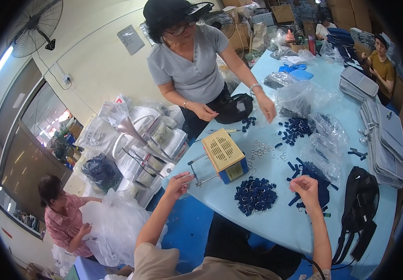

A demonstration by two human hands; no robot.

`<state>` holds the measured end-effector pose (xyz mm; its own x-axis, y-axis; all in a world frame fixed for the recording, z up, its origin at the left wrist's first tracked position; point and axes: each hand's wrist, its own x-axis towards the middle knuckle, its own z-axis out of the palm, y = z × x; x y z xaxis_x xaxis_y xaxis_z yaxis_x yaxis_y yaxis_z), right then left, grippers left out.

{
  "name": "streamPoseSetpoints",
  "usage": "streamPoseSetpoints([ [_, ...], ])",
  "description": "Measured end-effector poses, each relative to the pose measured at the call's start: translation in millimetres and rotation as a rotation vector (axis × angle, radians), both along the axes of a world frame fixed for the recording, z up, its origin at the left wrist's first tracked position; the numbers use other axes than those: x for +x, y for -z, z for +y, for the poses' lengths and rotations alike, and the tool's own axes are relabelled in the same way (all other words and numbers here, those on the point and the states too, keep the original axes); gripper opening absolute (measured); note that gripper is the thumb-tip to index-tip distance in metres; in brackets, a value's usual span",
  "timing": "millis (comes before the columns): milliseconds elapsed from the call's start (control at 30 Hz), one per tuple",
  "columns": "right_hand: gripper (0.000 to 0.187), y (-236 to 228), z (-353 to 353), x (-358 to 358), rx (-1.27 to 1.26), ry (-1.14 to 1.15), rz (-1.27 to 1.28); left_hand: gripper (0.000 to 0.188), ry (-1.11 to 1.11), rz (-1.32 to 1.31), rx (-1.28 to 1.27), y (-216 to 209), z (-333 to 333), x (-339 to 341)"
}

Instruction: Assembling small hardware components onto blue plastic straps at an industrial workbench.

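Observation:
My left hand (179,185) is at the end of a metal rod frame (196,173), its fingers curled; whatever lies between them is too small to make out. The frame sticks out from a boxy device (227,156) with a yellow vented top and blue side. Above loose navy fabric strips (295,170), my right hand (305,189) has thumb and fingertips pinched together; anything in them is hidden. Between my hands sits a pile of navy fabric loops with metal rings (256,196). Loose metal rings (261,150) lie scattered beyond the device.
Across the light-blue table (280,224), a person in a grey shirt (187,58) reaches over another navy pile (296,130). Clear plastic bags (329,140), a black bag (359,200) and stacked grey cases (383,140) occupy the right. A person handles plastic sheeting (117,224) at lower left.

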<state>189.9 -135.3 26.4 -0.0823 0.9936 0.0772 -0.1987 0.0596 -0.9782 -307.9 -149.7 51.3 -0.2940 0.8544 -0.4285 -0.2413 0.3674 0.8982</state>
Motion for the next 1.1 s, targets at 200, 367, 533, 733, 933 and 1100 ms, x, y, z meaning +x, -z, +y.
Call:
streamPoseSetpoints([
  [200, 0.006, -3, -2, -1, 0.001, -0.003, -0.005, 0.035, 0.020, 0.003, -0.017, 2, 3, -6],
  [367, 0.007, -2, -2, -1, 0.006, -0.002, -0.012, 0.036, 0.004, -0.019, -0.015, 4, 5, -5],
  [533, 0.006, -2, -3, -3, -0.004, -0.004, -0.024, 0.030, 0.008, 0.006, -0.044, 4, 4, -10],
  [733, 0.005, 2, -1, -4, 0.000, -0.016, -0.032, 0.036, 0.012, 0.021, -0.041, -2, 2, -9],
  [933, 0.006, 0, 2, 2, -0.001, -0.004, -0.033, 0.035, -0.033, 0.425, 0.067, -26, -6, 4],
  [1100, 0.008, 10, -1, -3, 0.018, -0.020, -0.040, 0.023, 0.006, 0.331, 0.551, -59, -29, 119],
])
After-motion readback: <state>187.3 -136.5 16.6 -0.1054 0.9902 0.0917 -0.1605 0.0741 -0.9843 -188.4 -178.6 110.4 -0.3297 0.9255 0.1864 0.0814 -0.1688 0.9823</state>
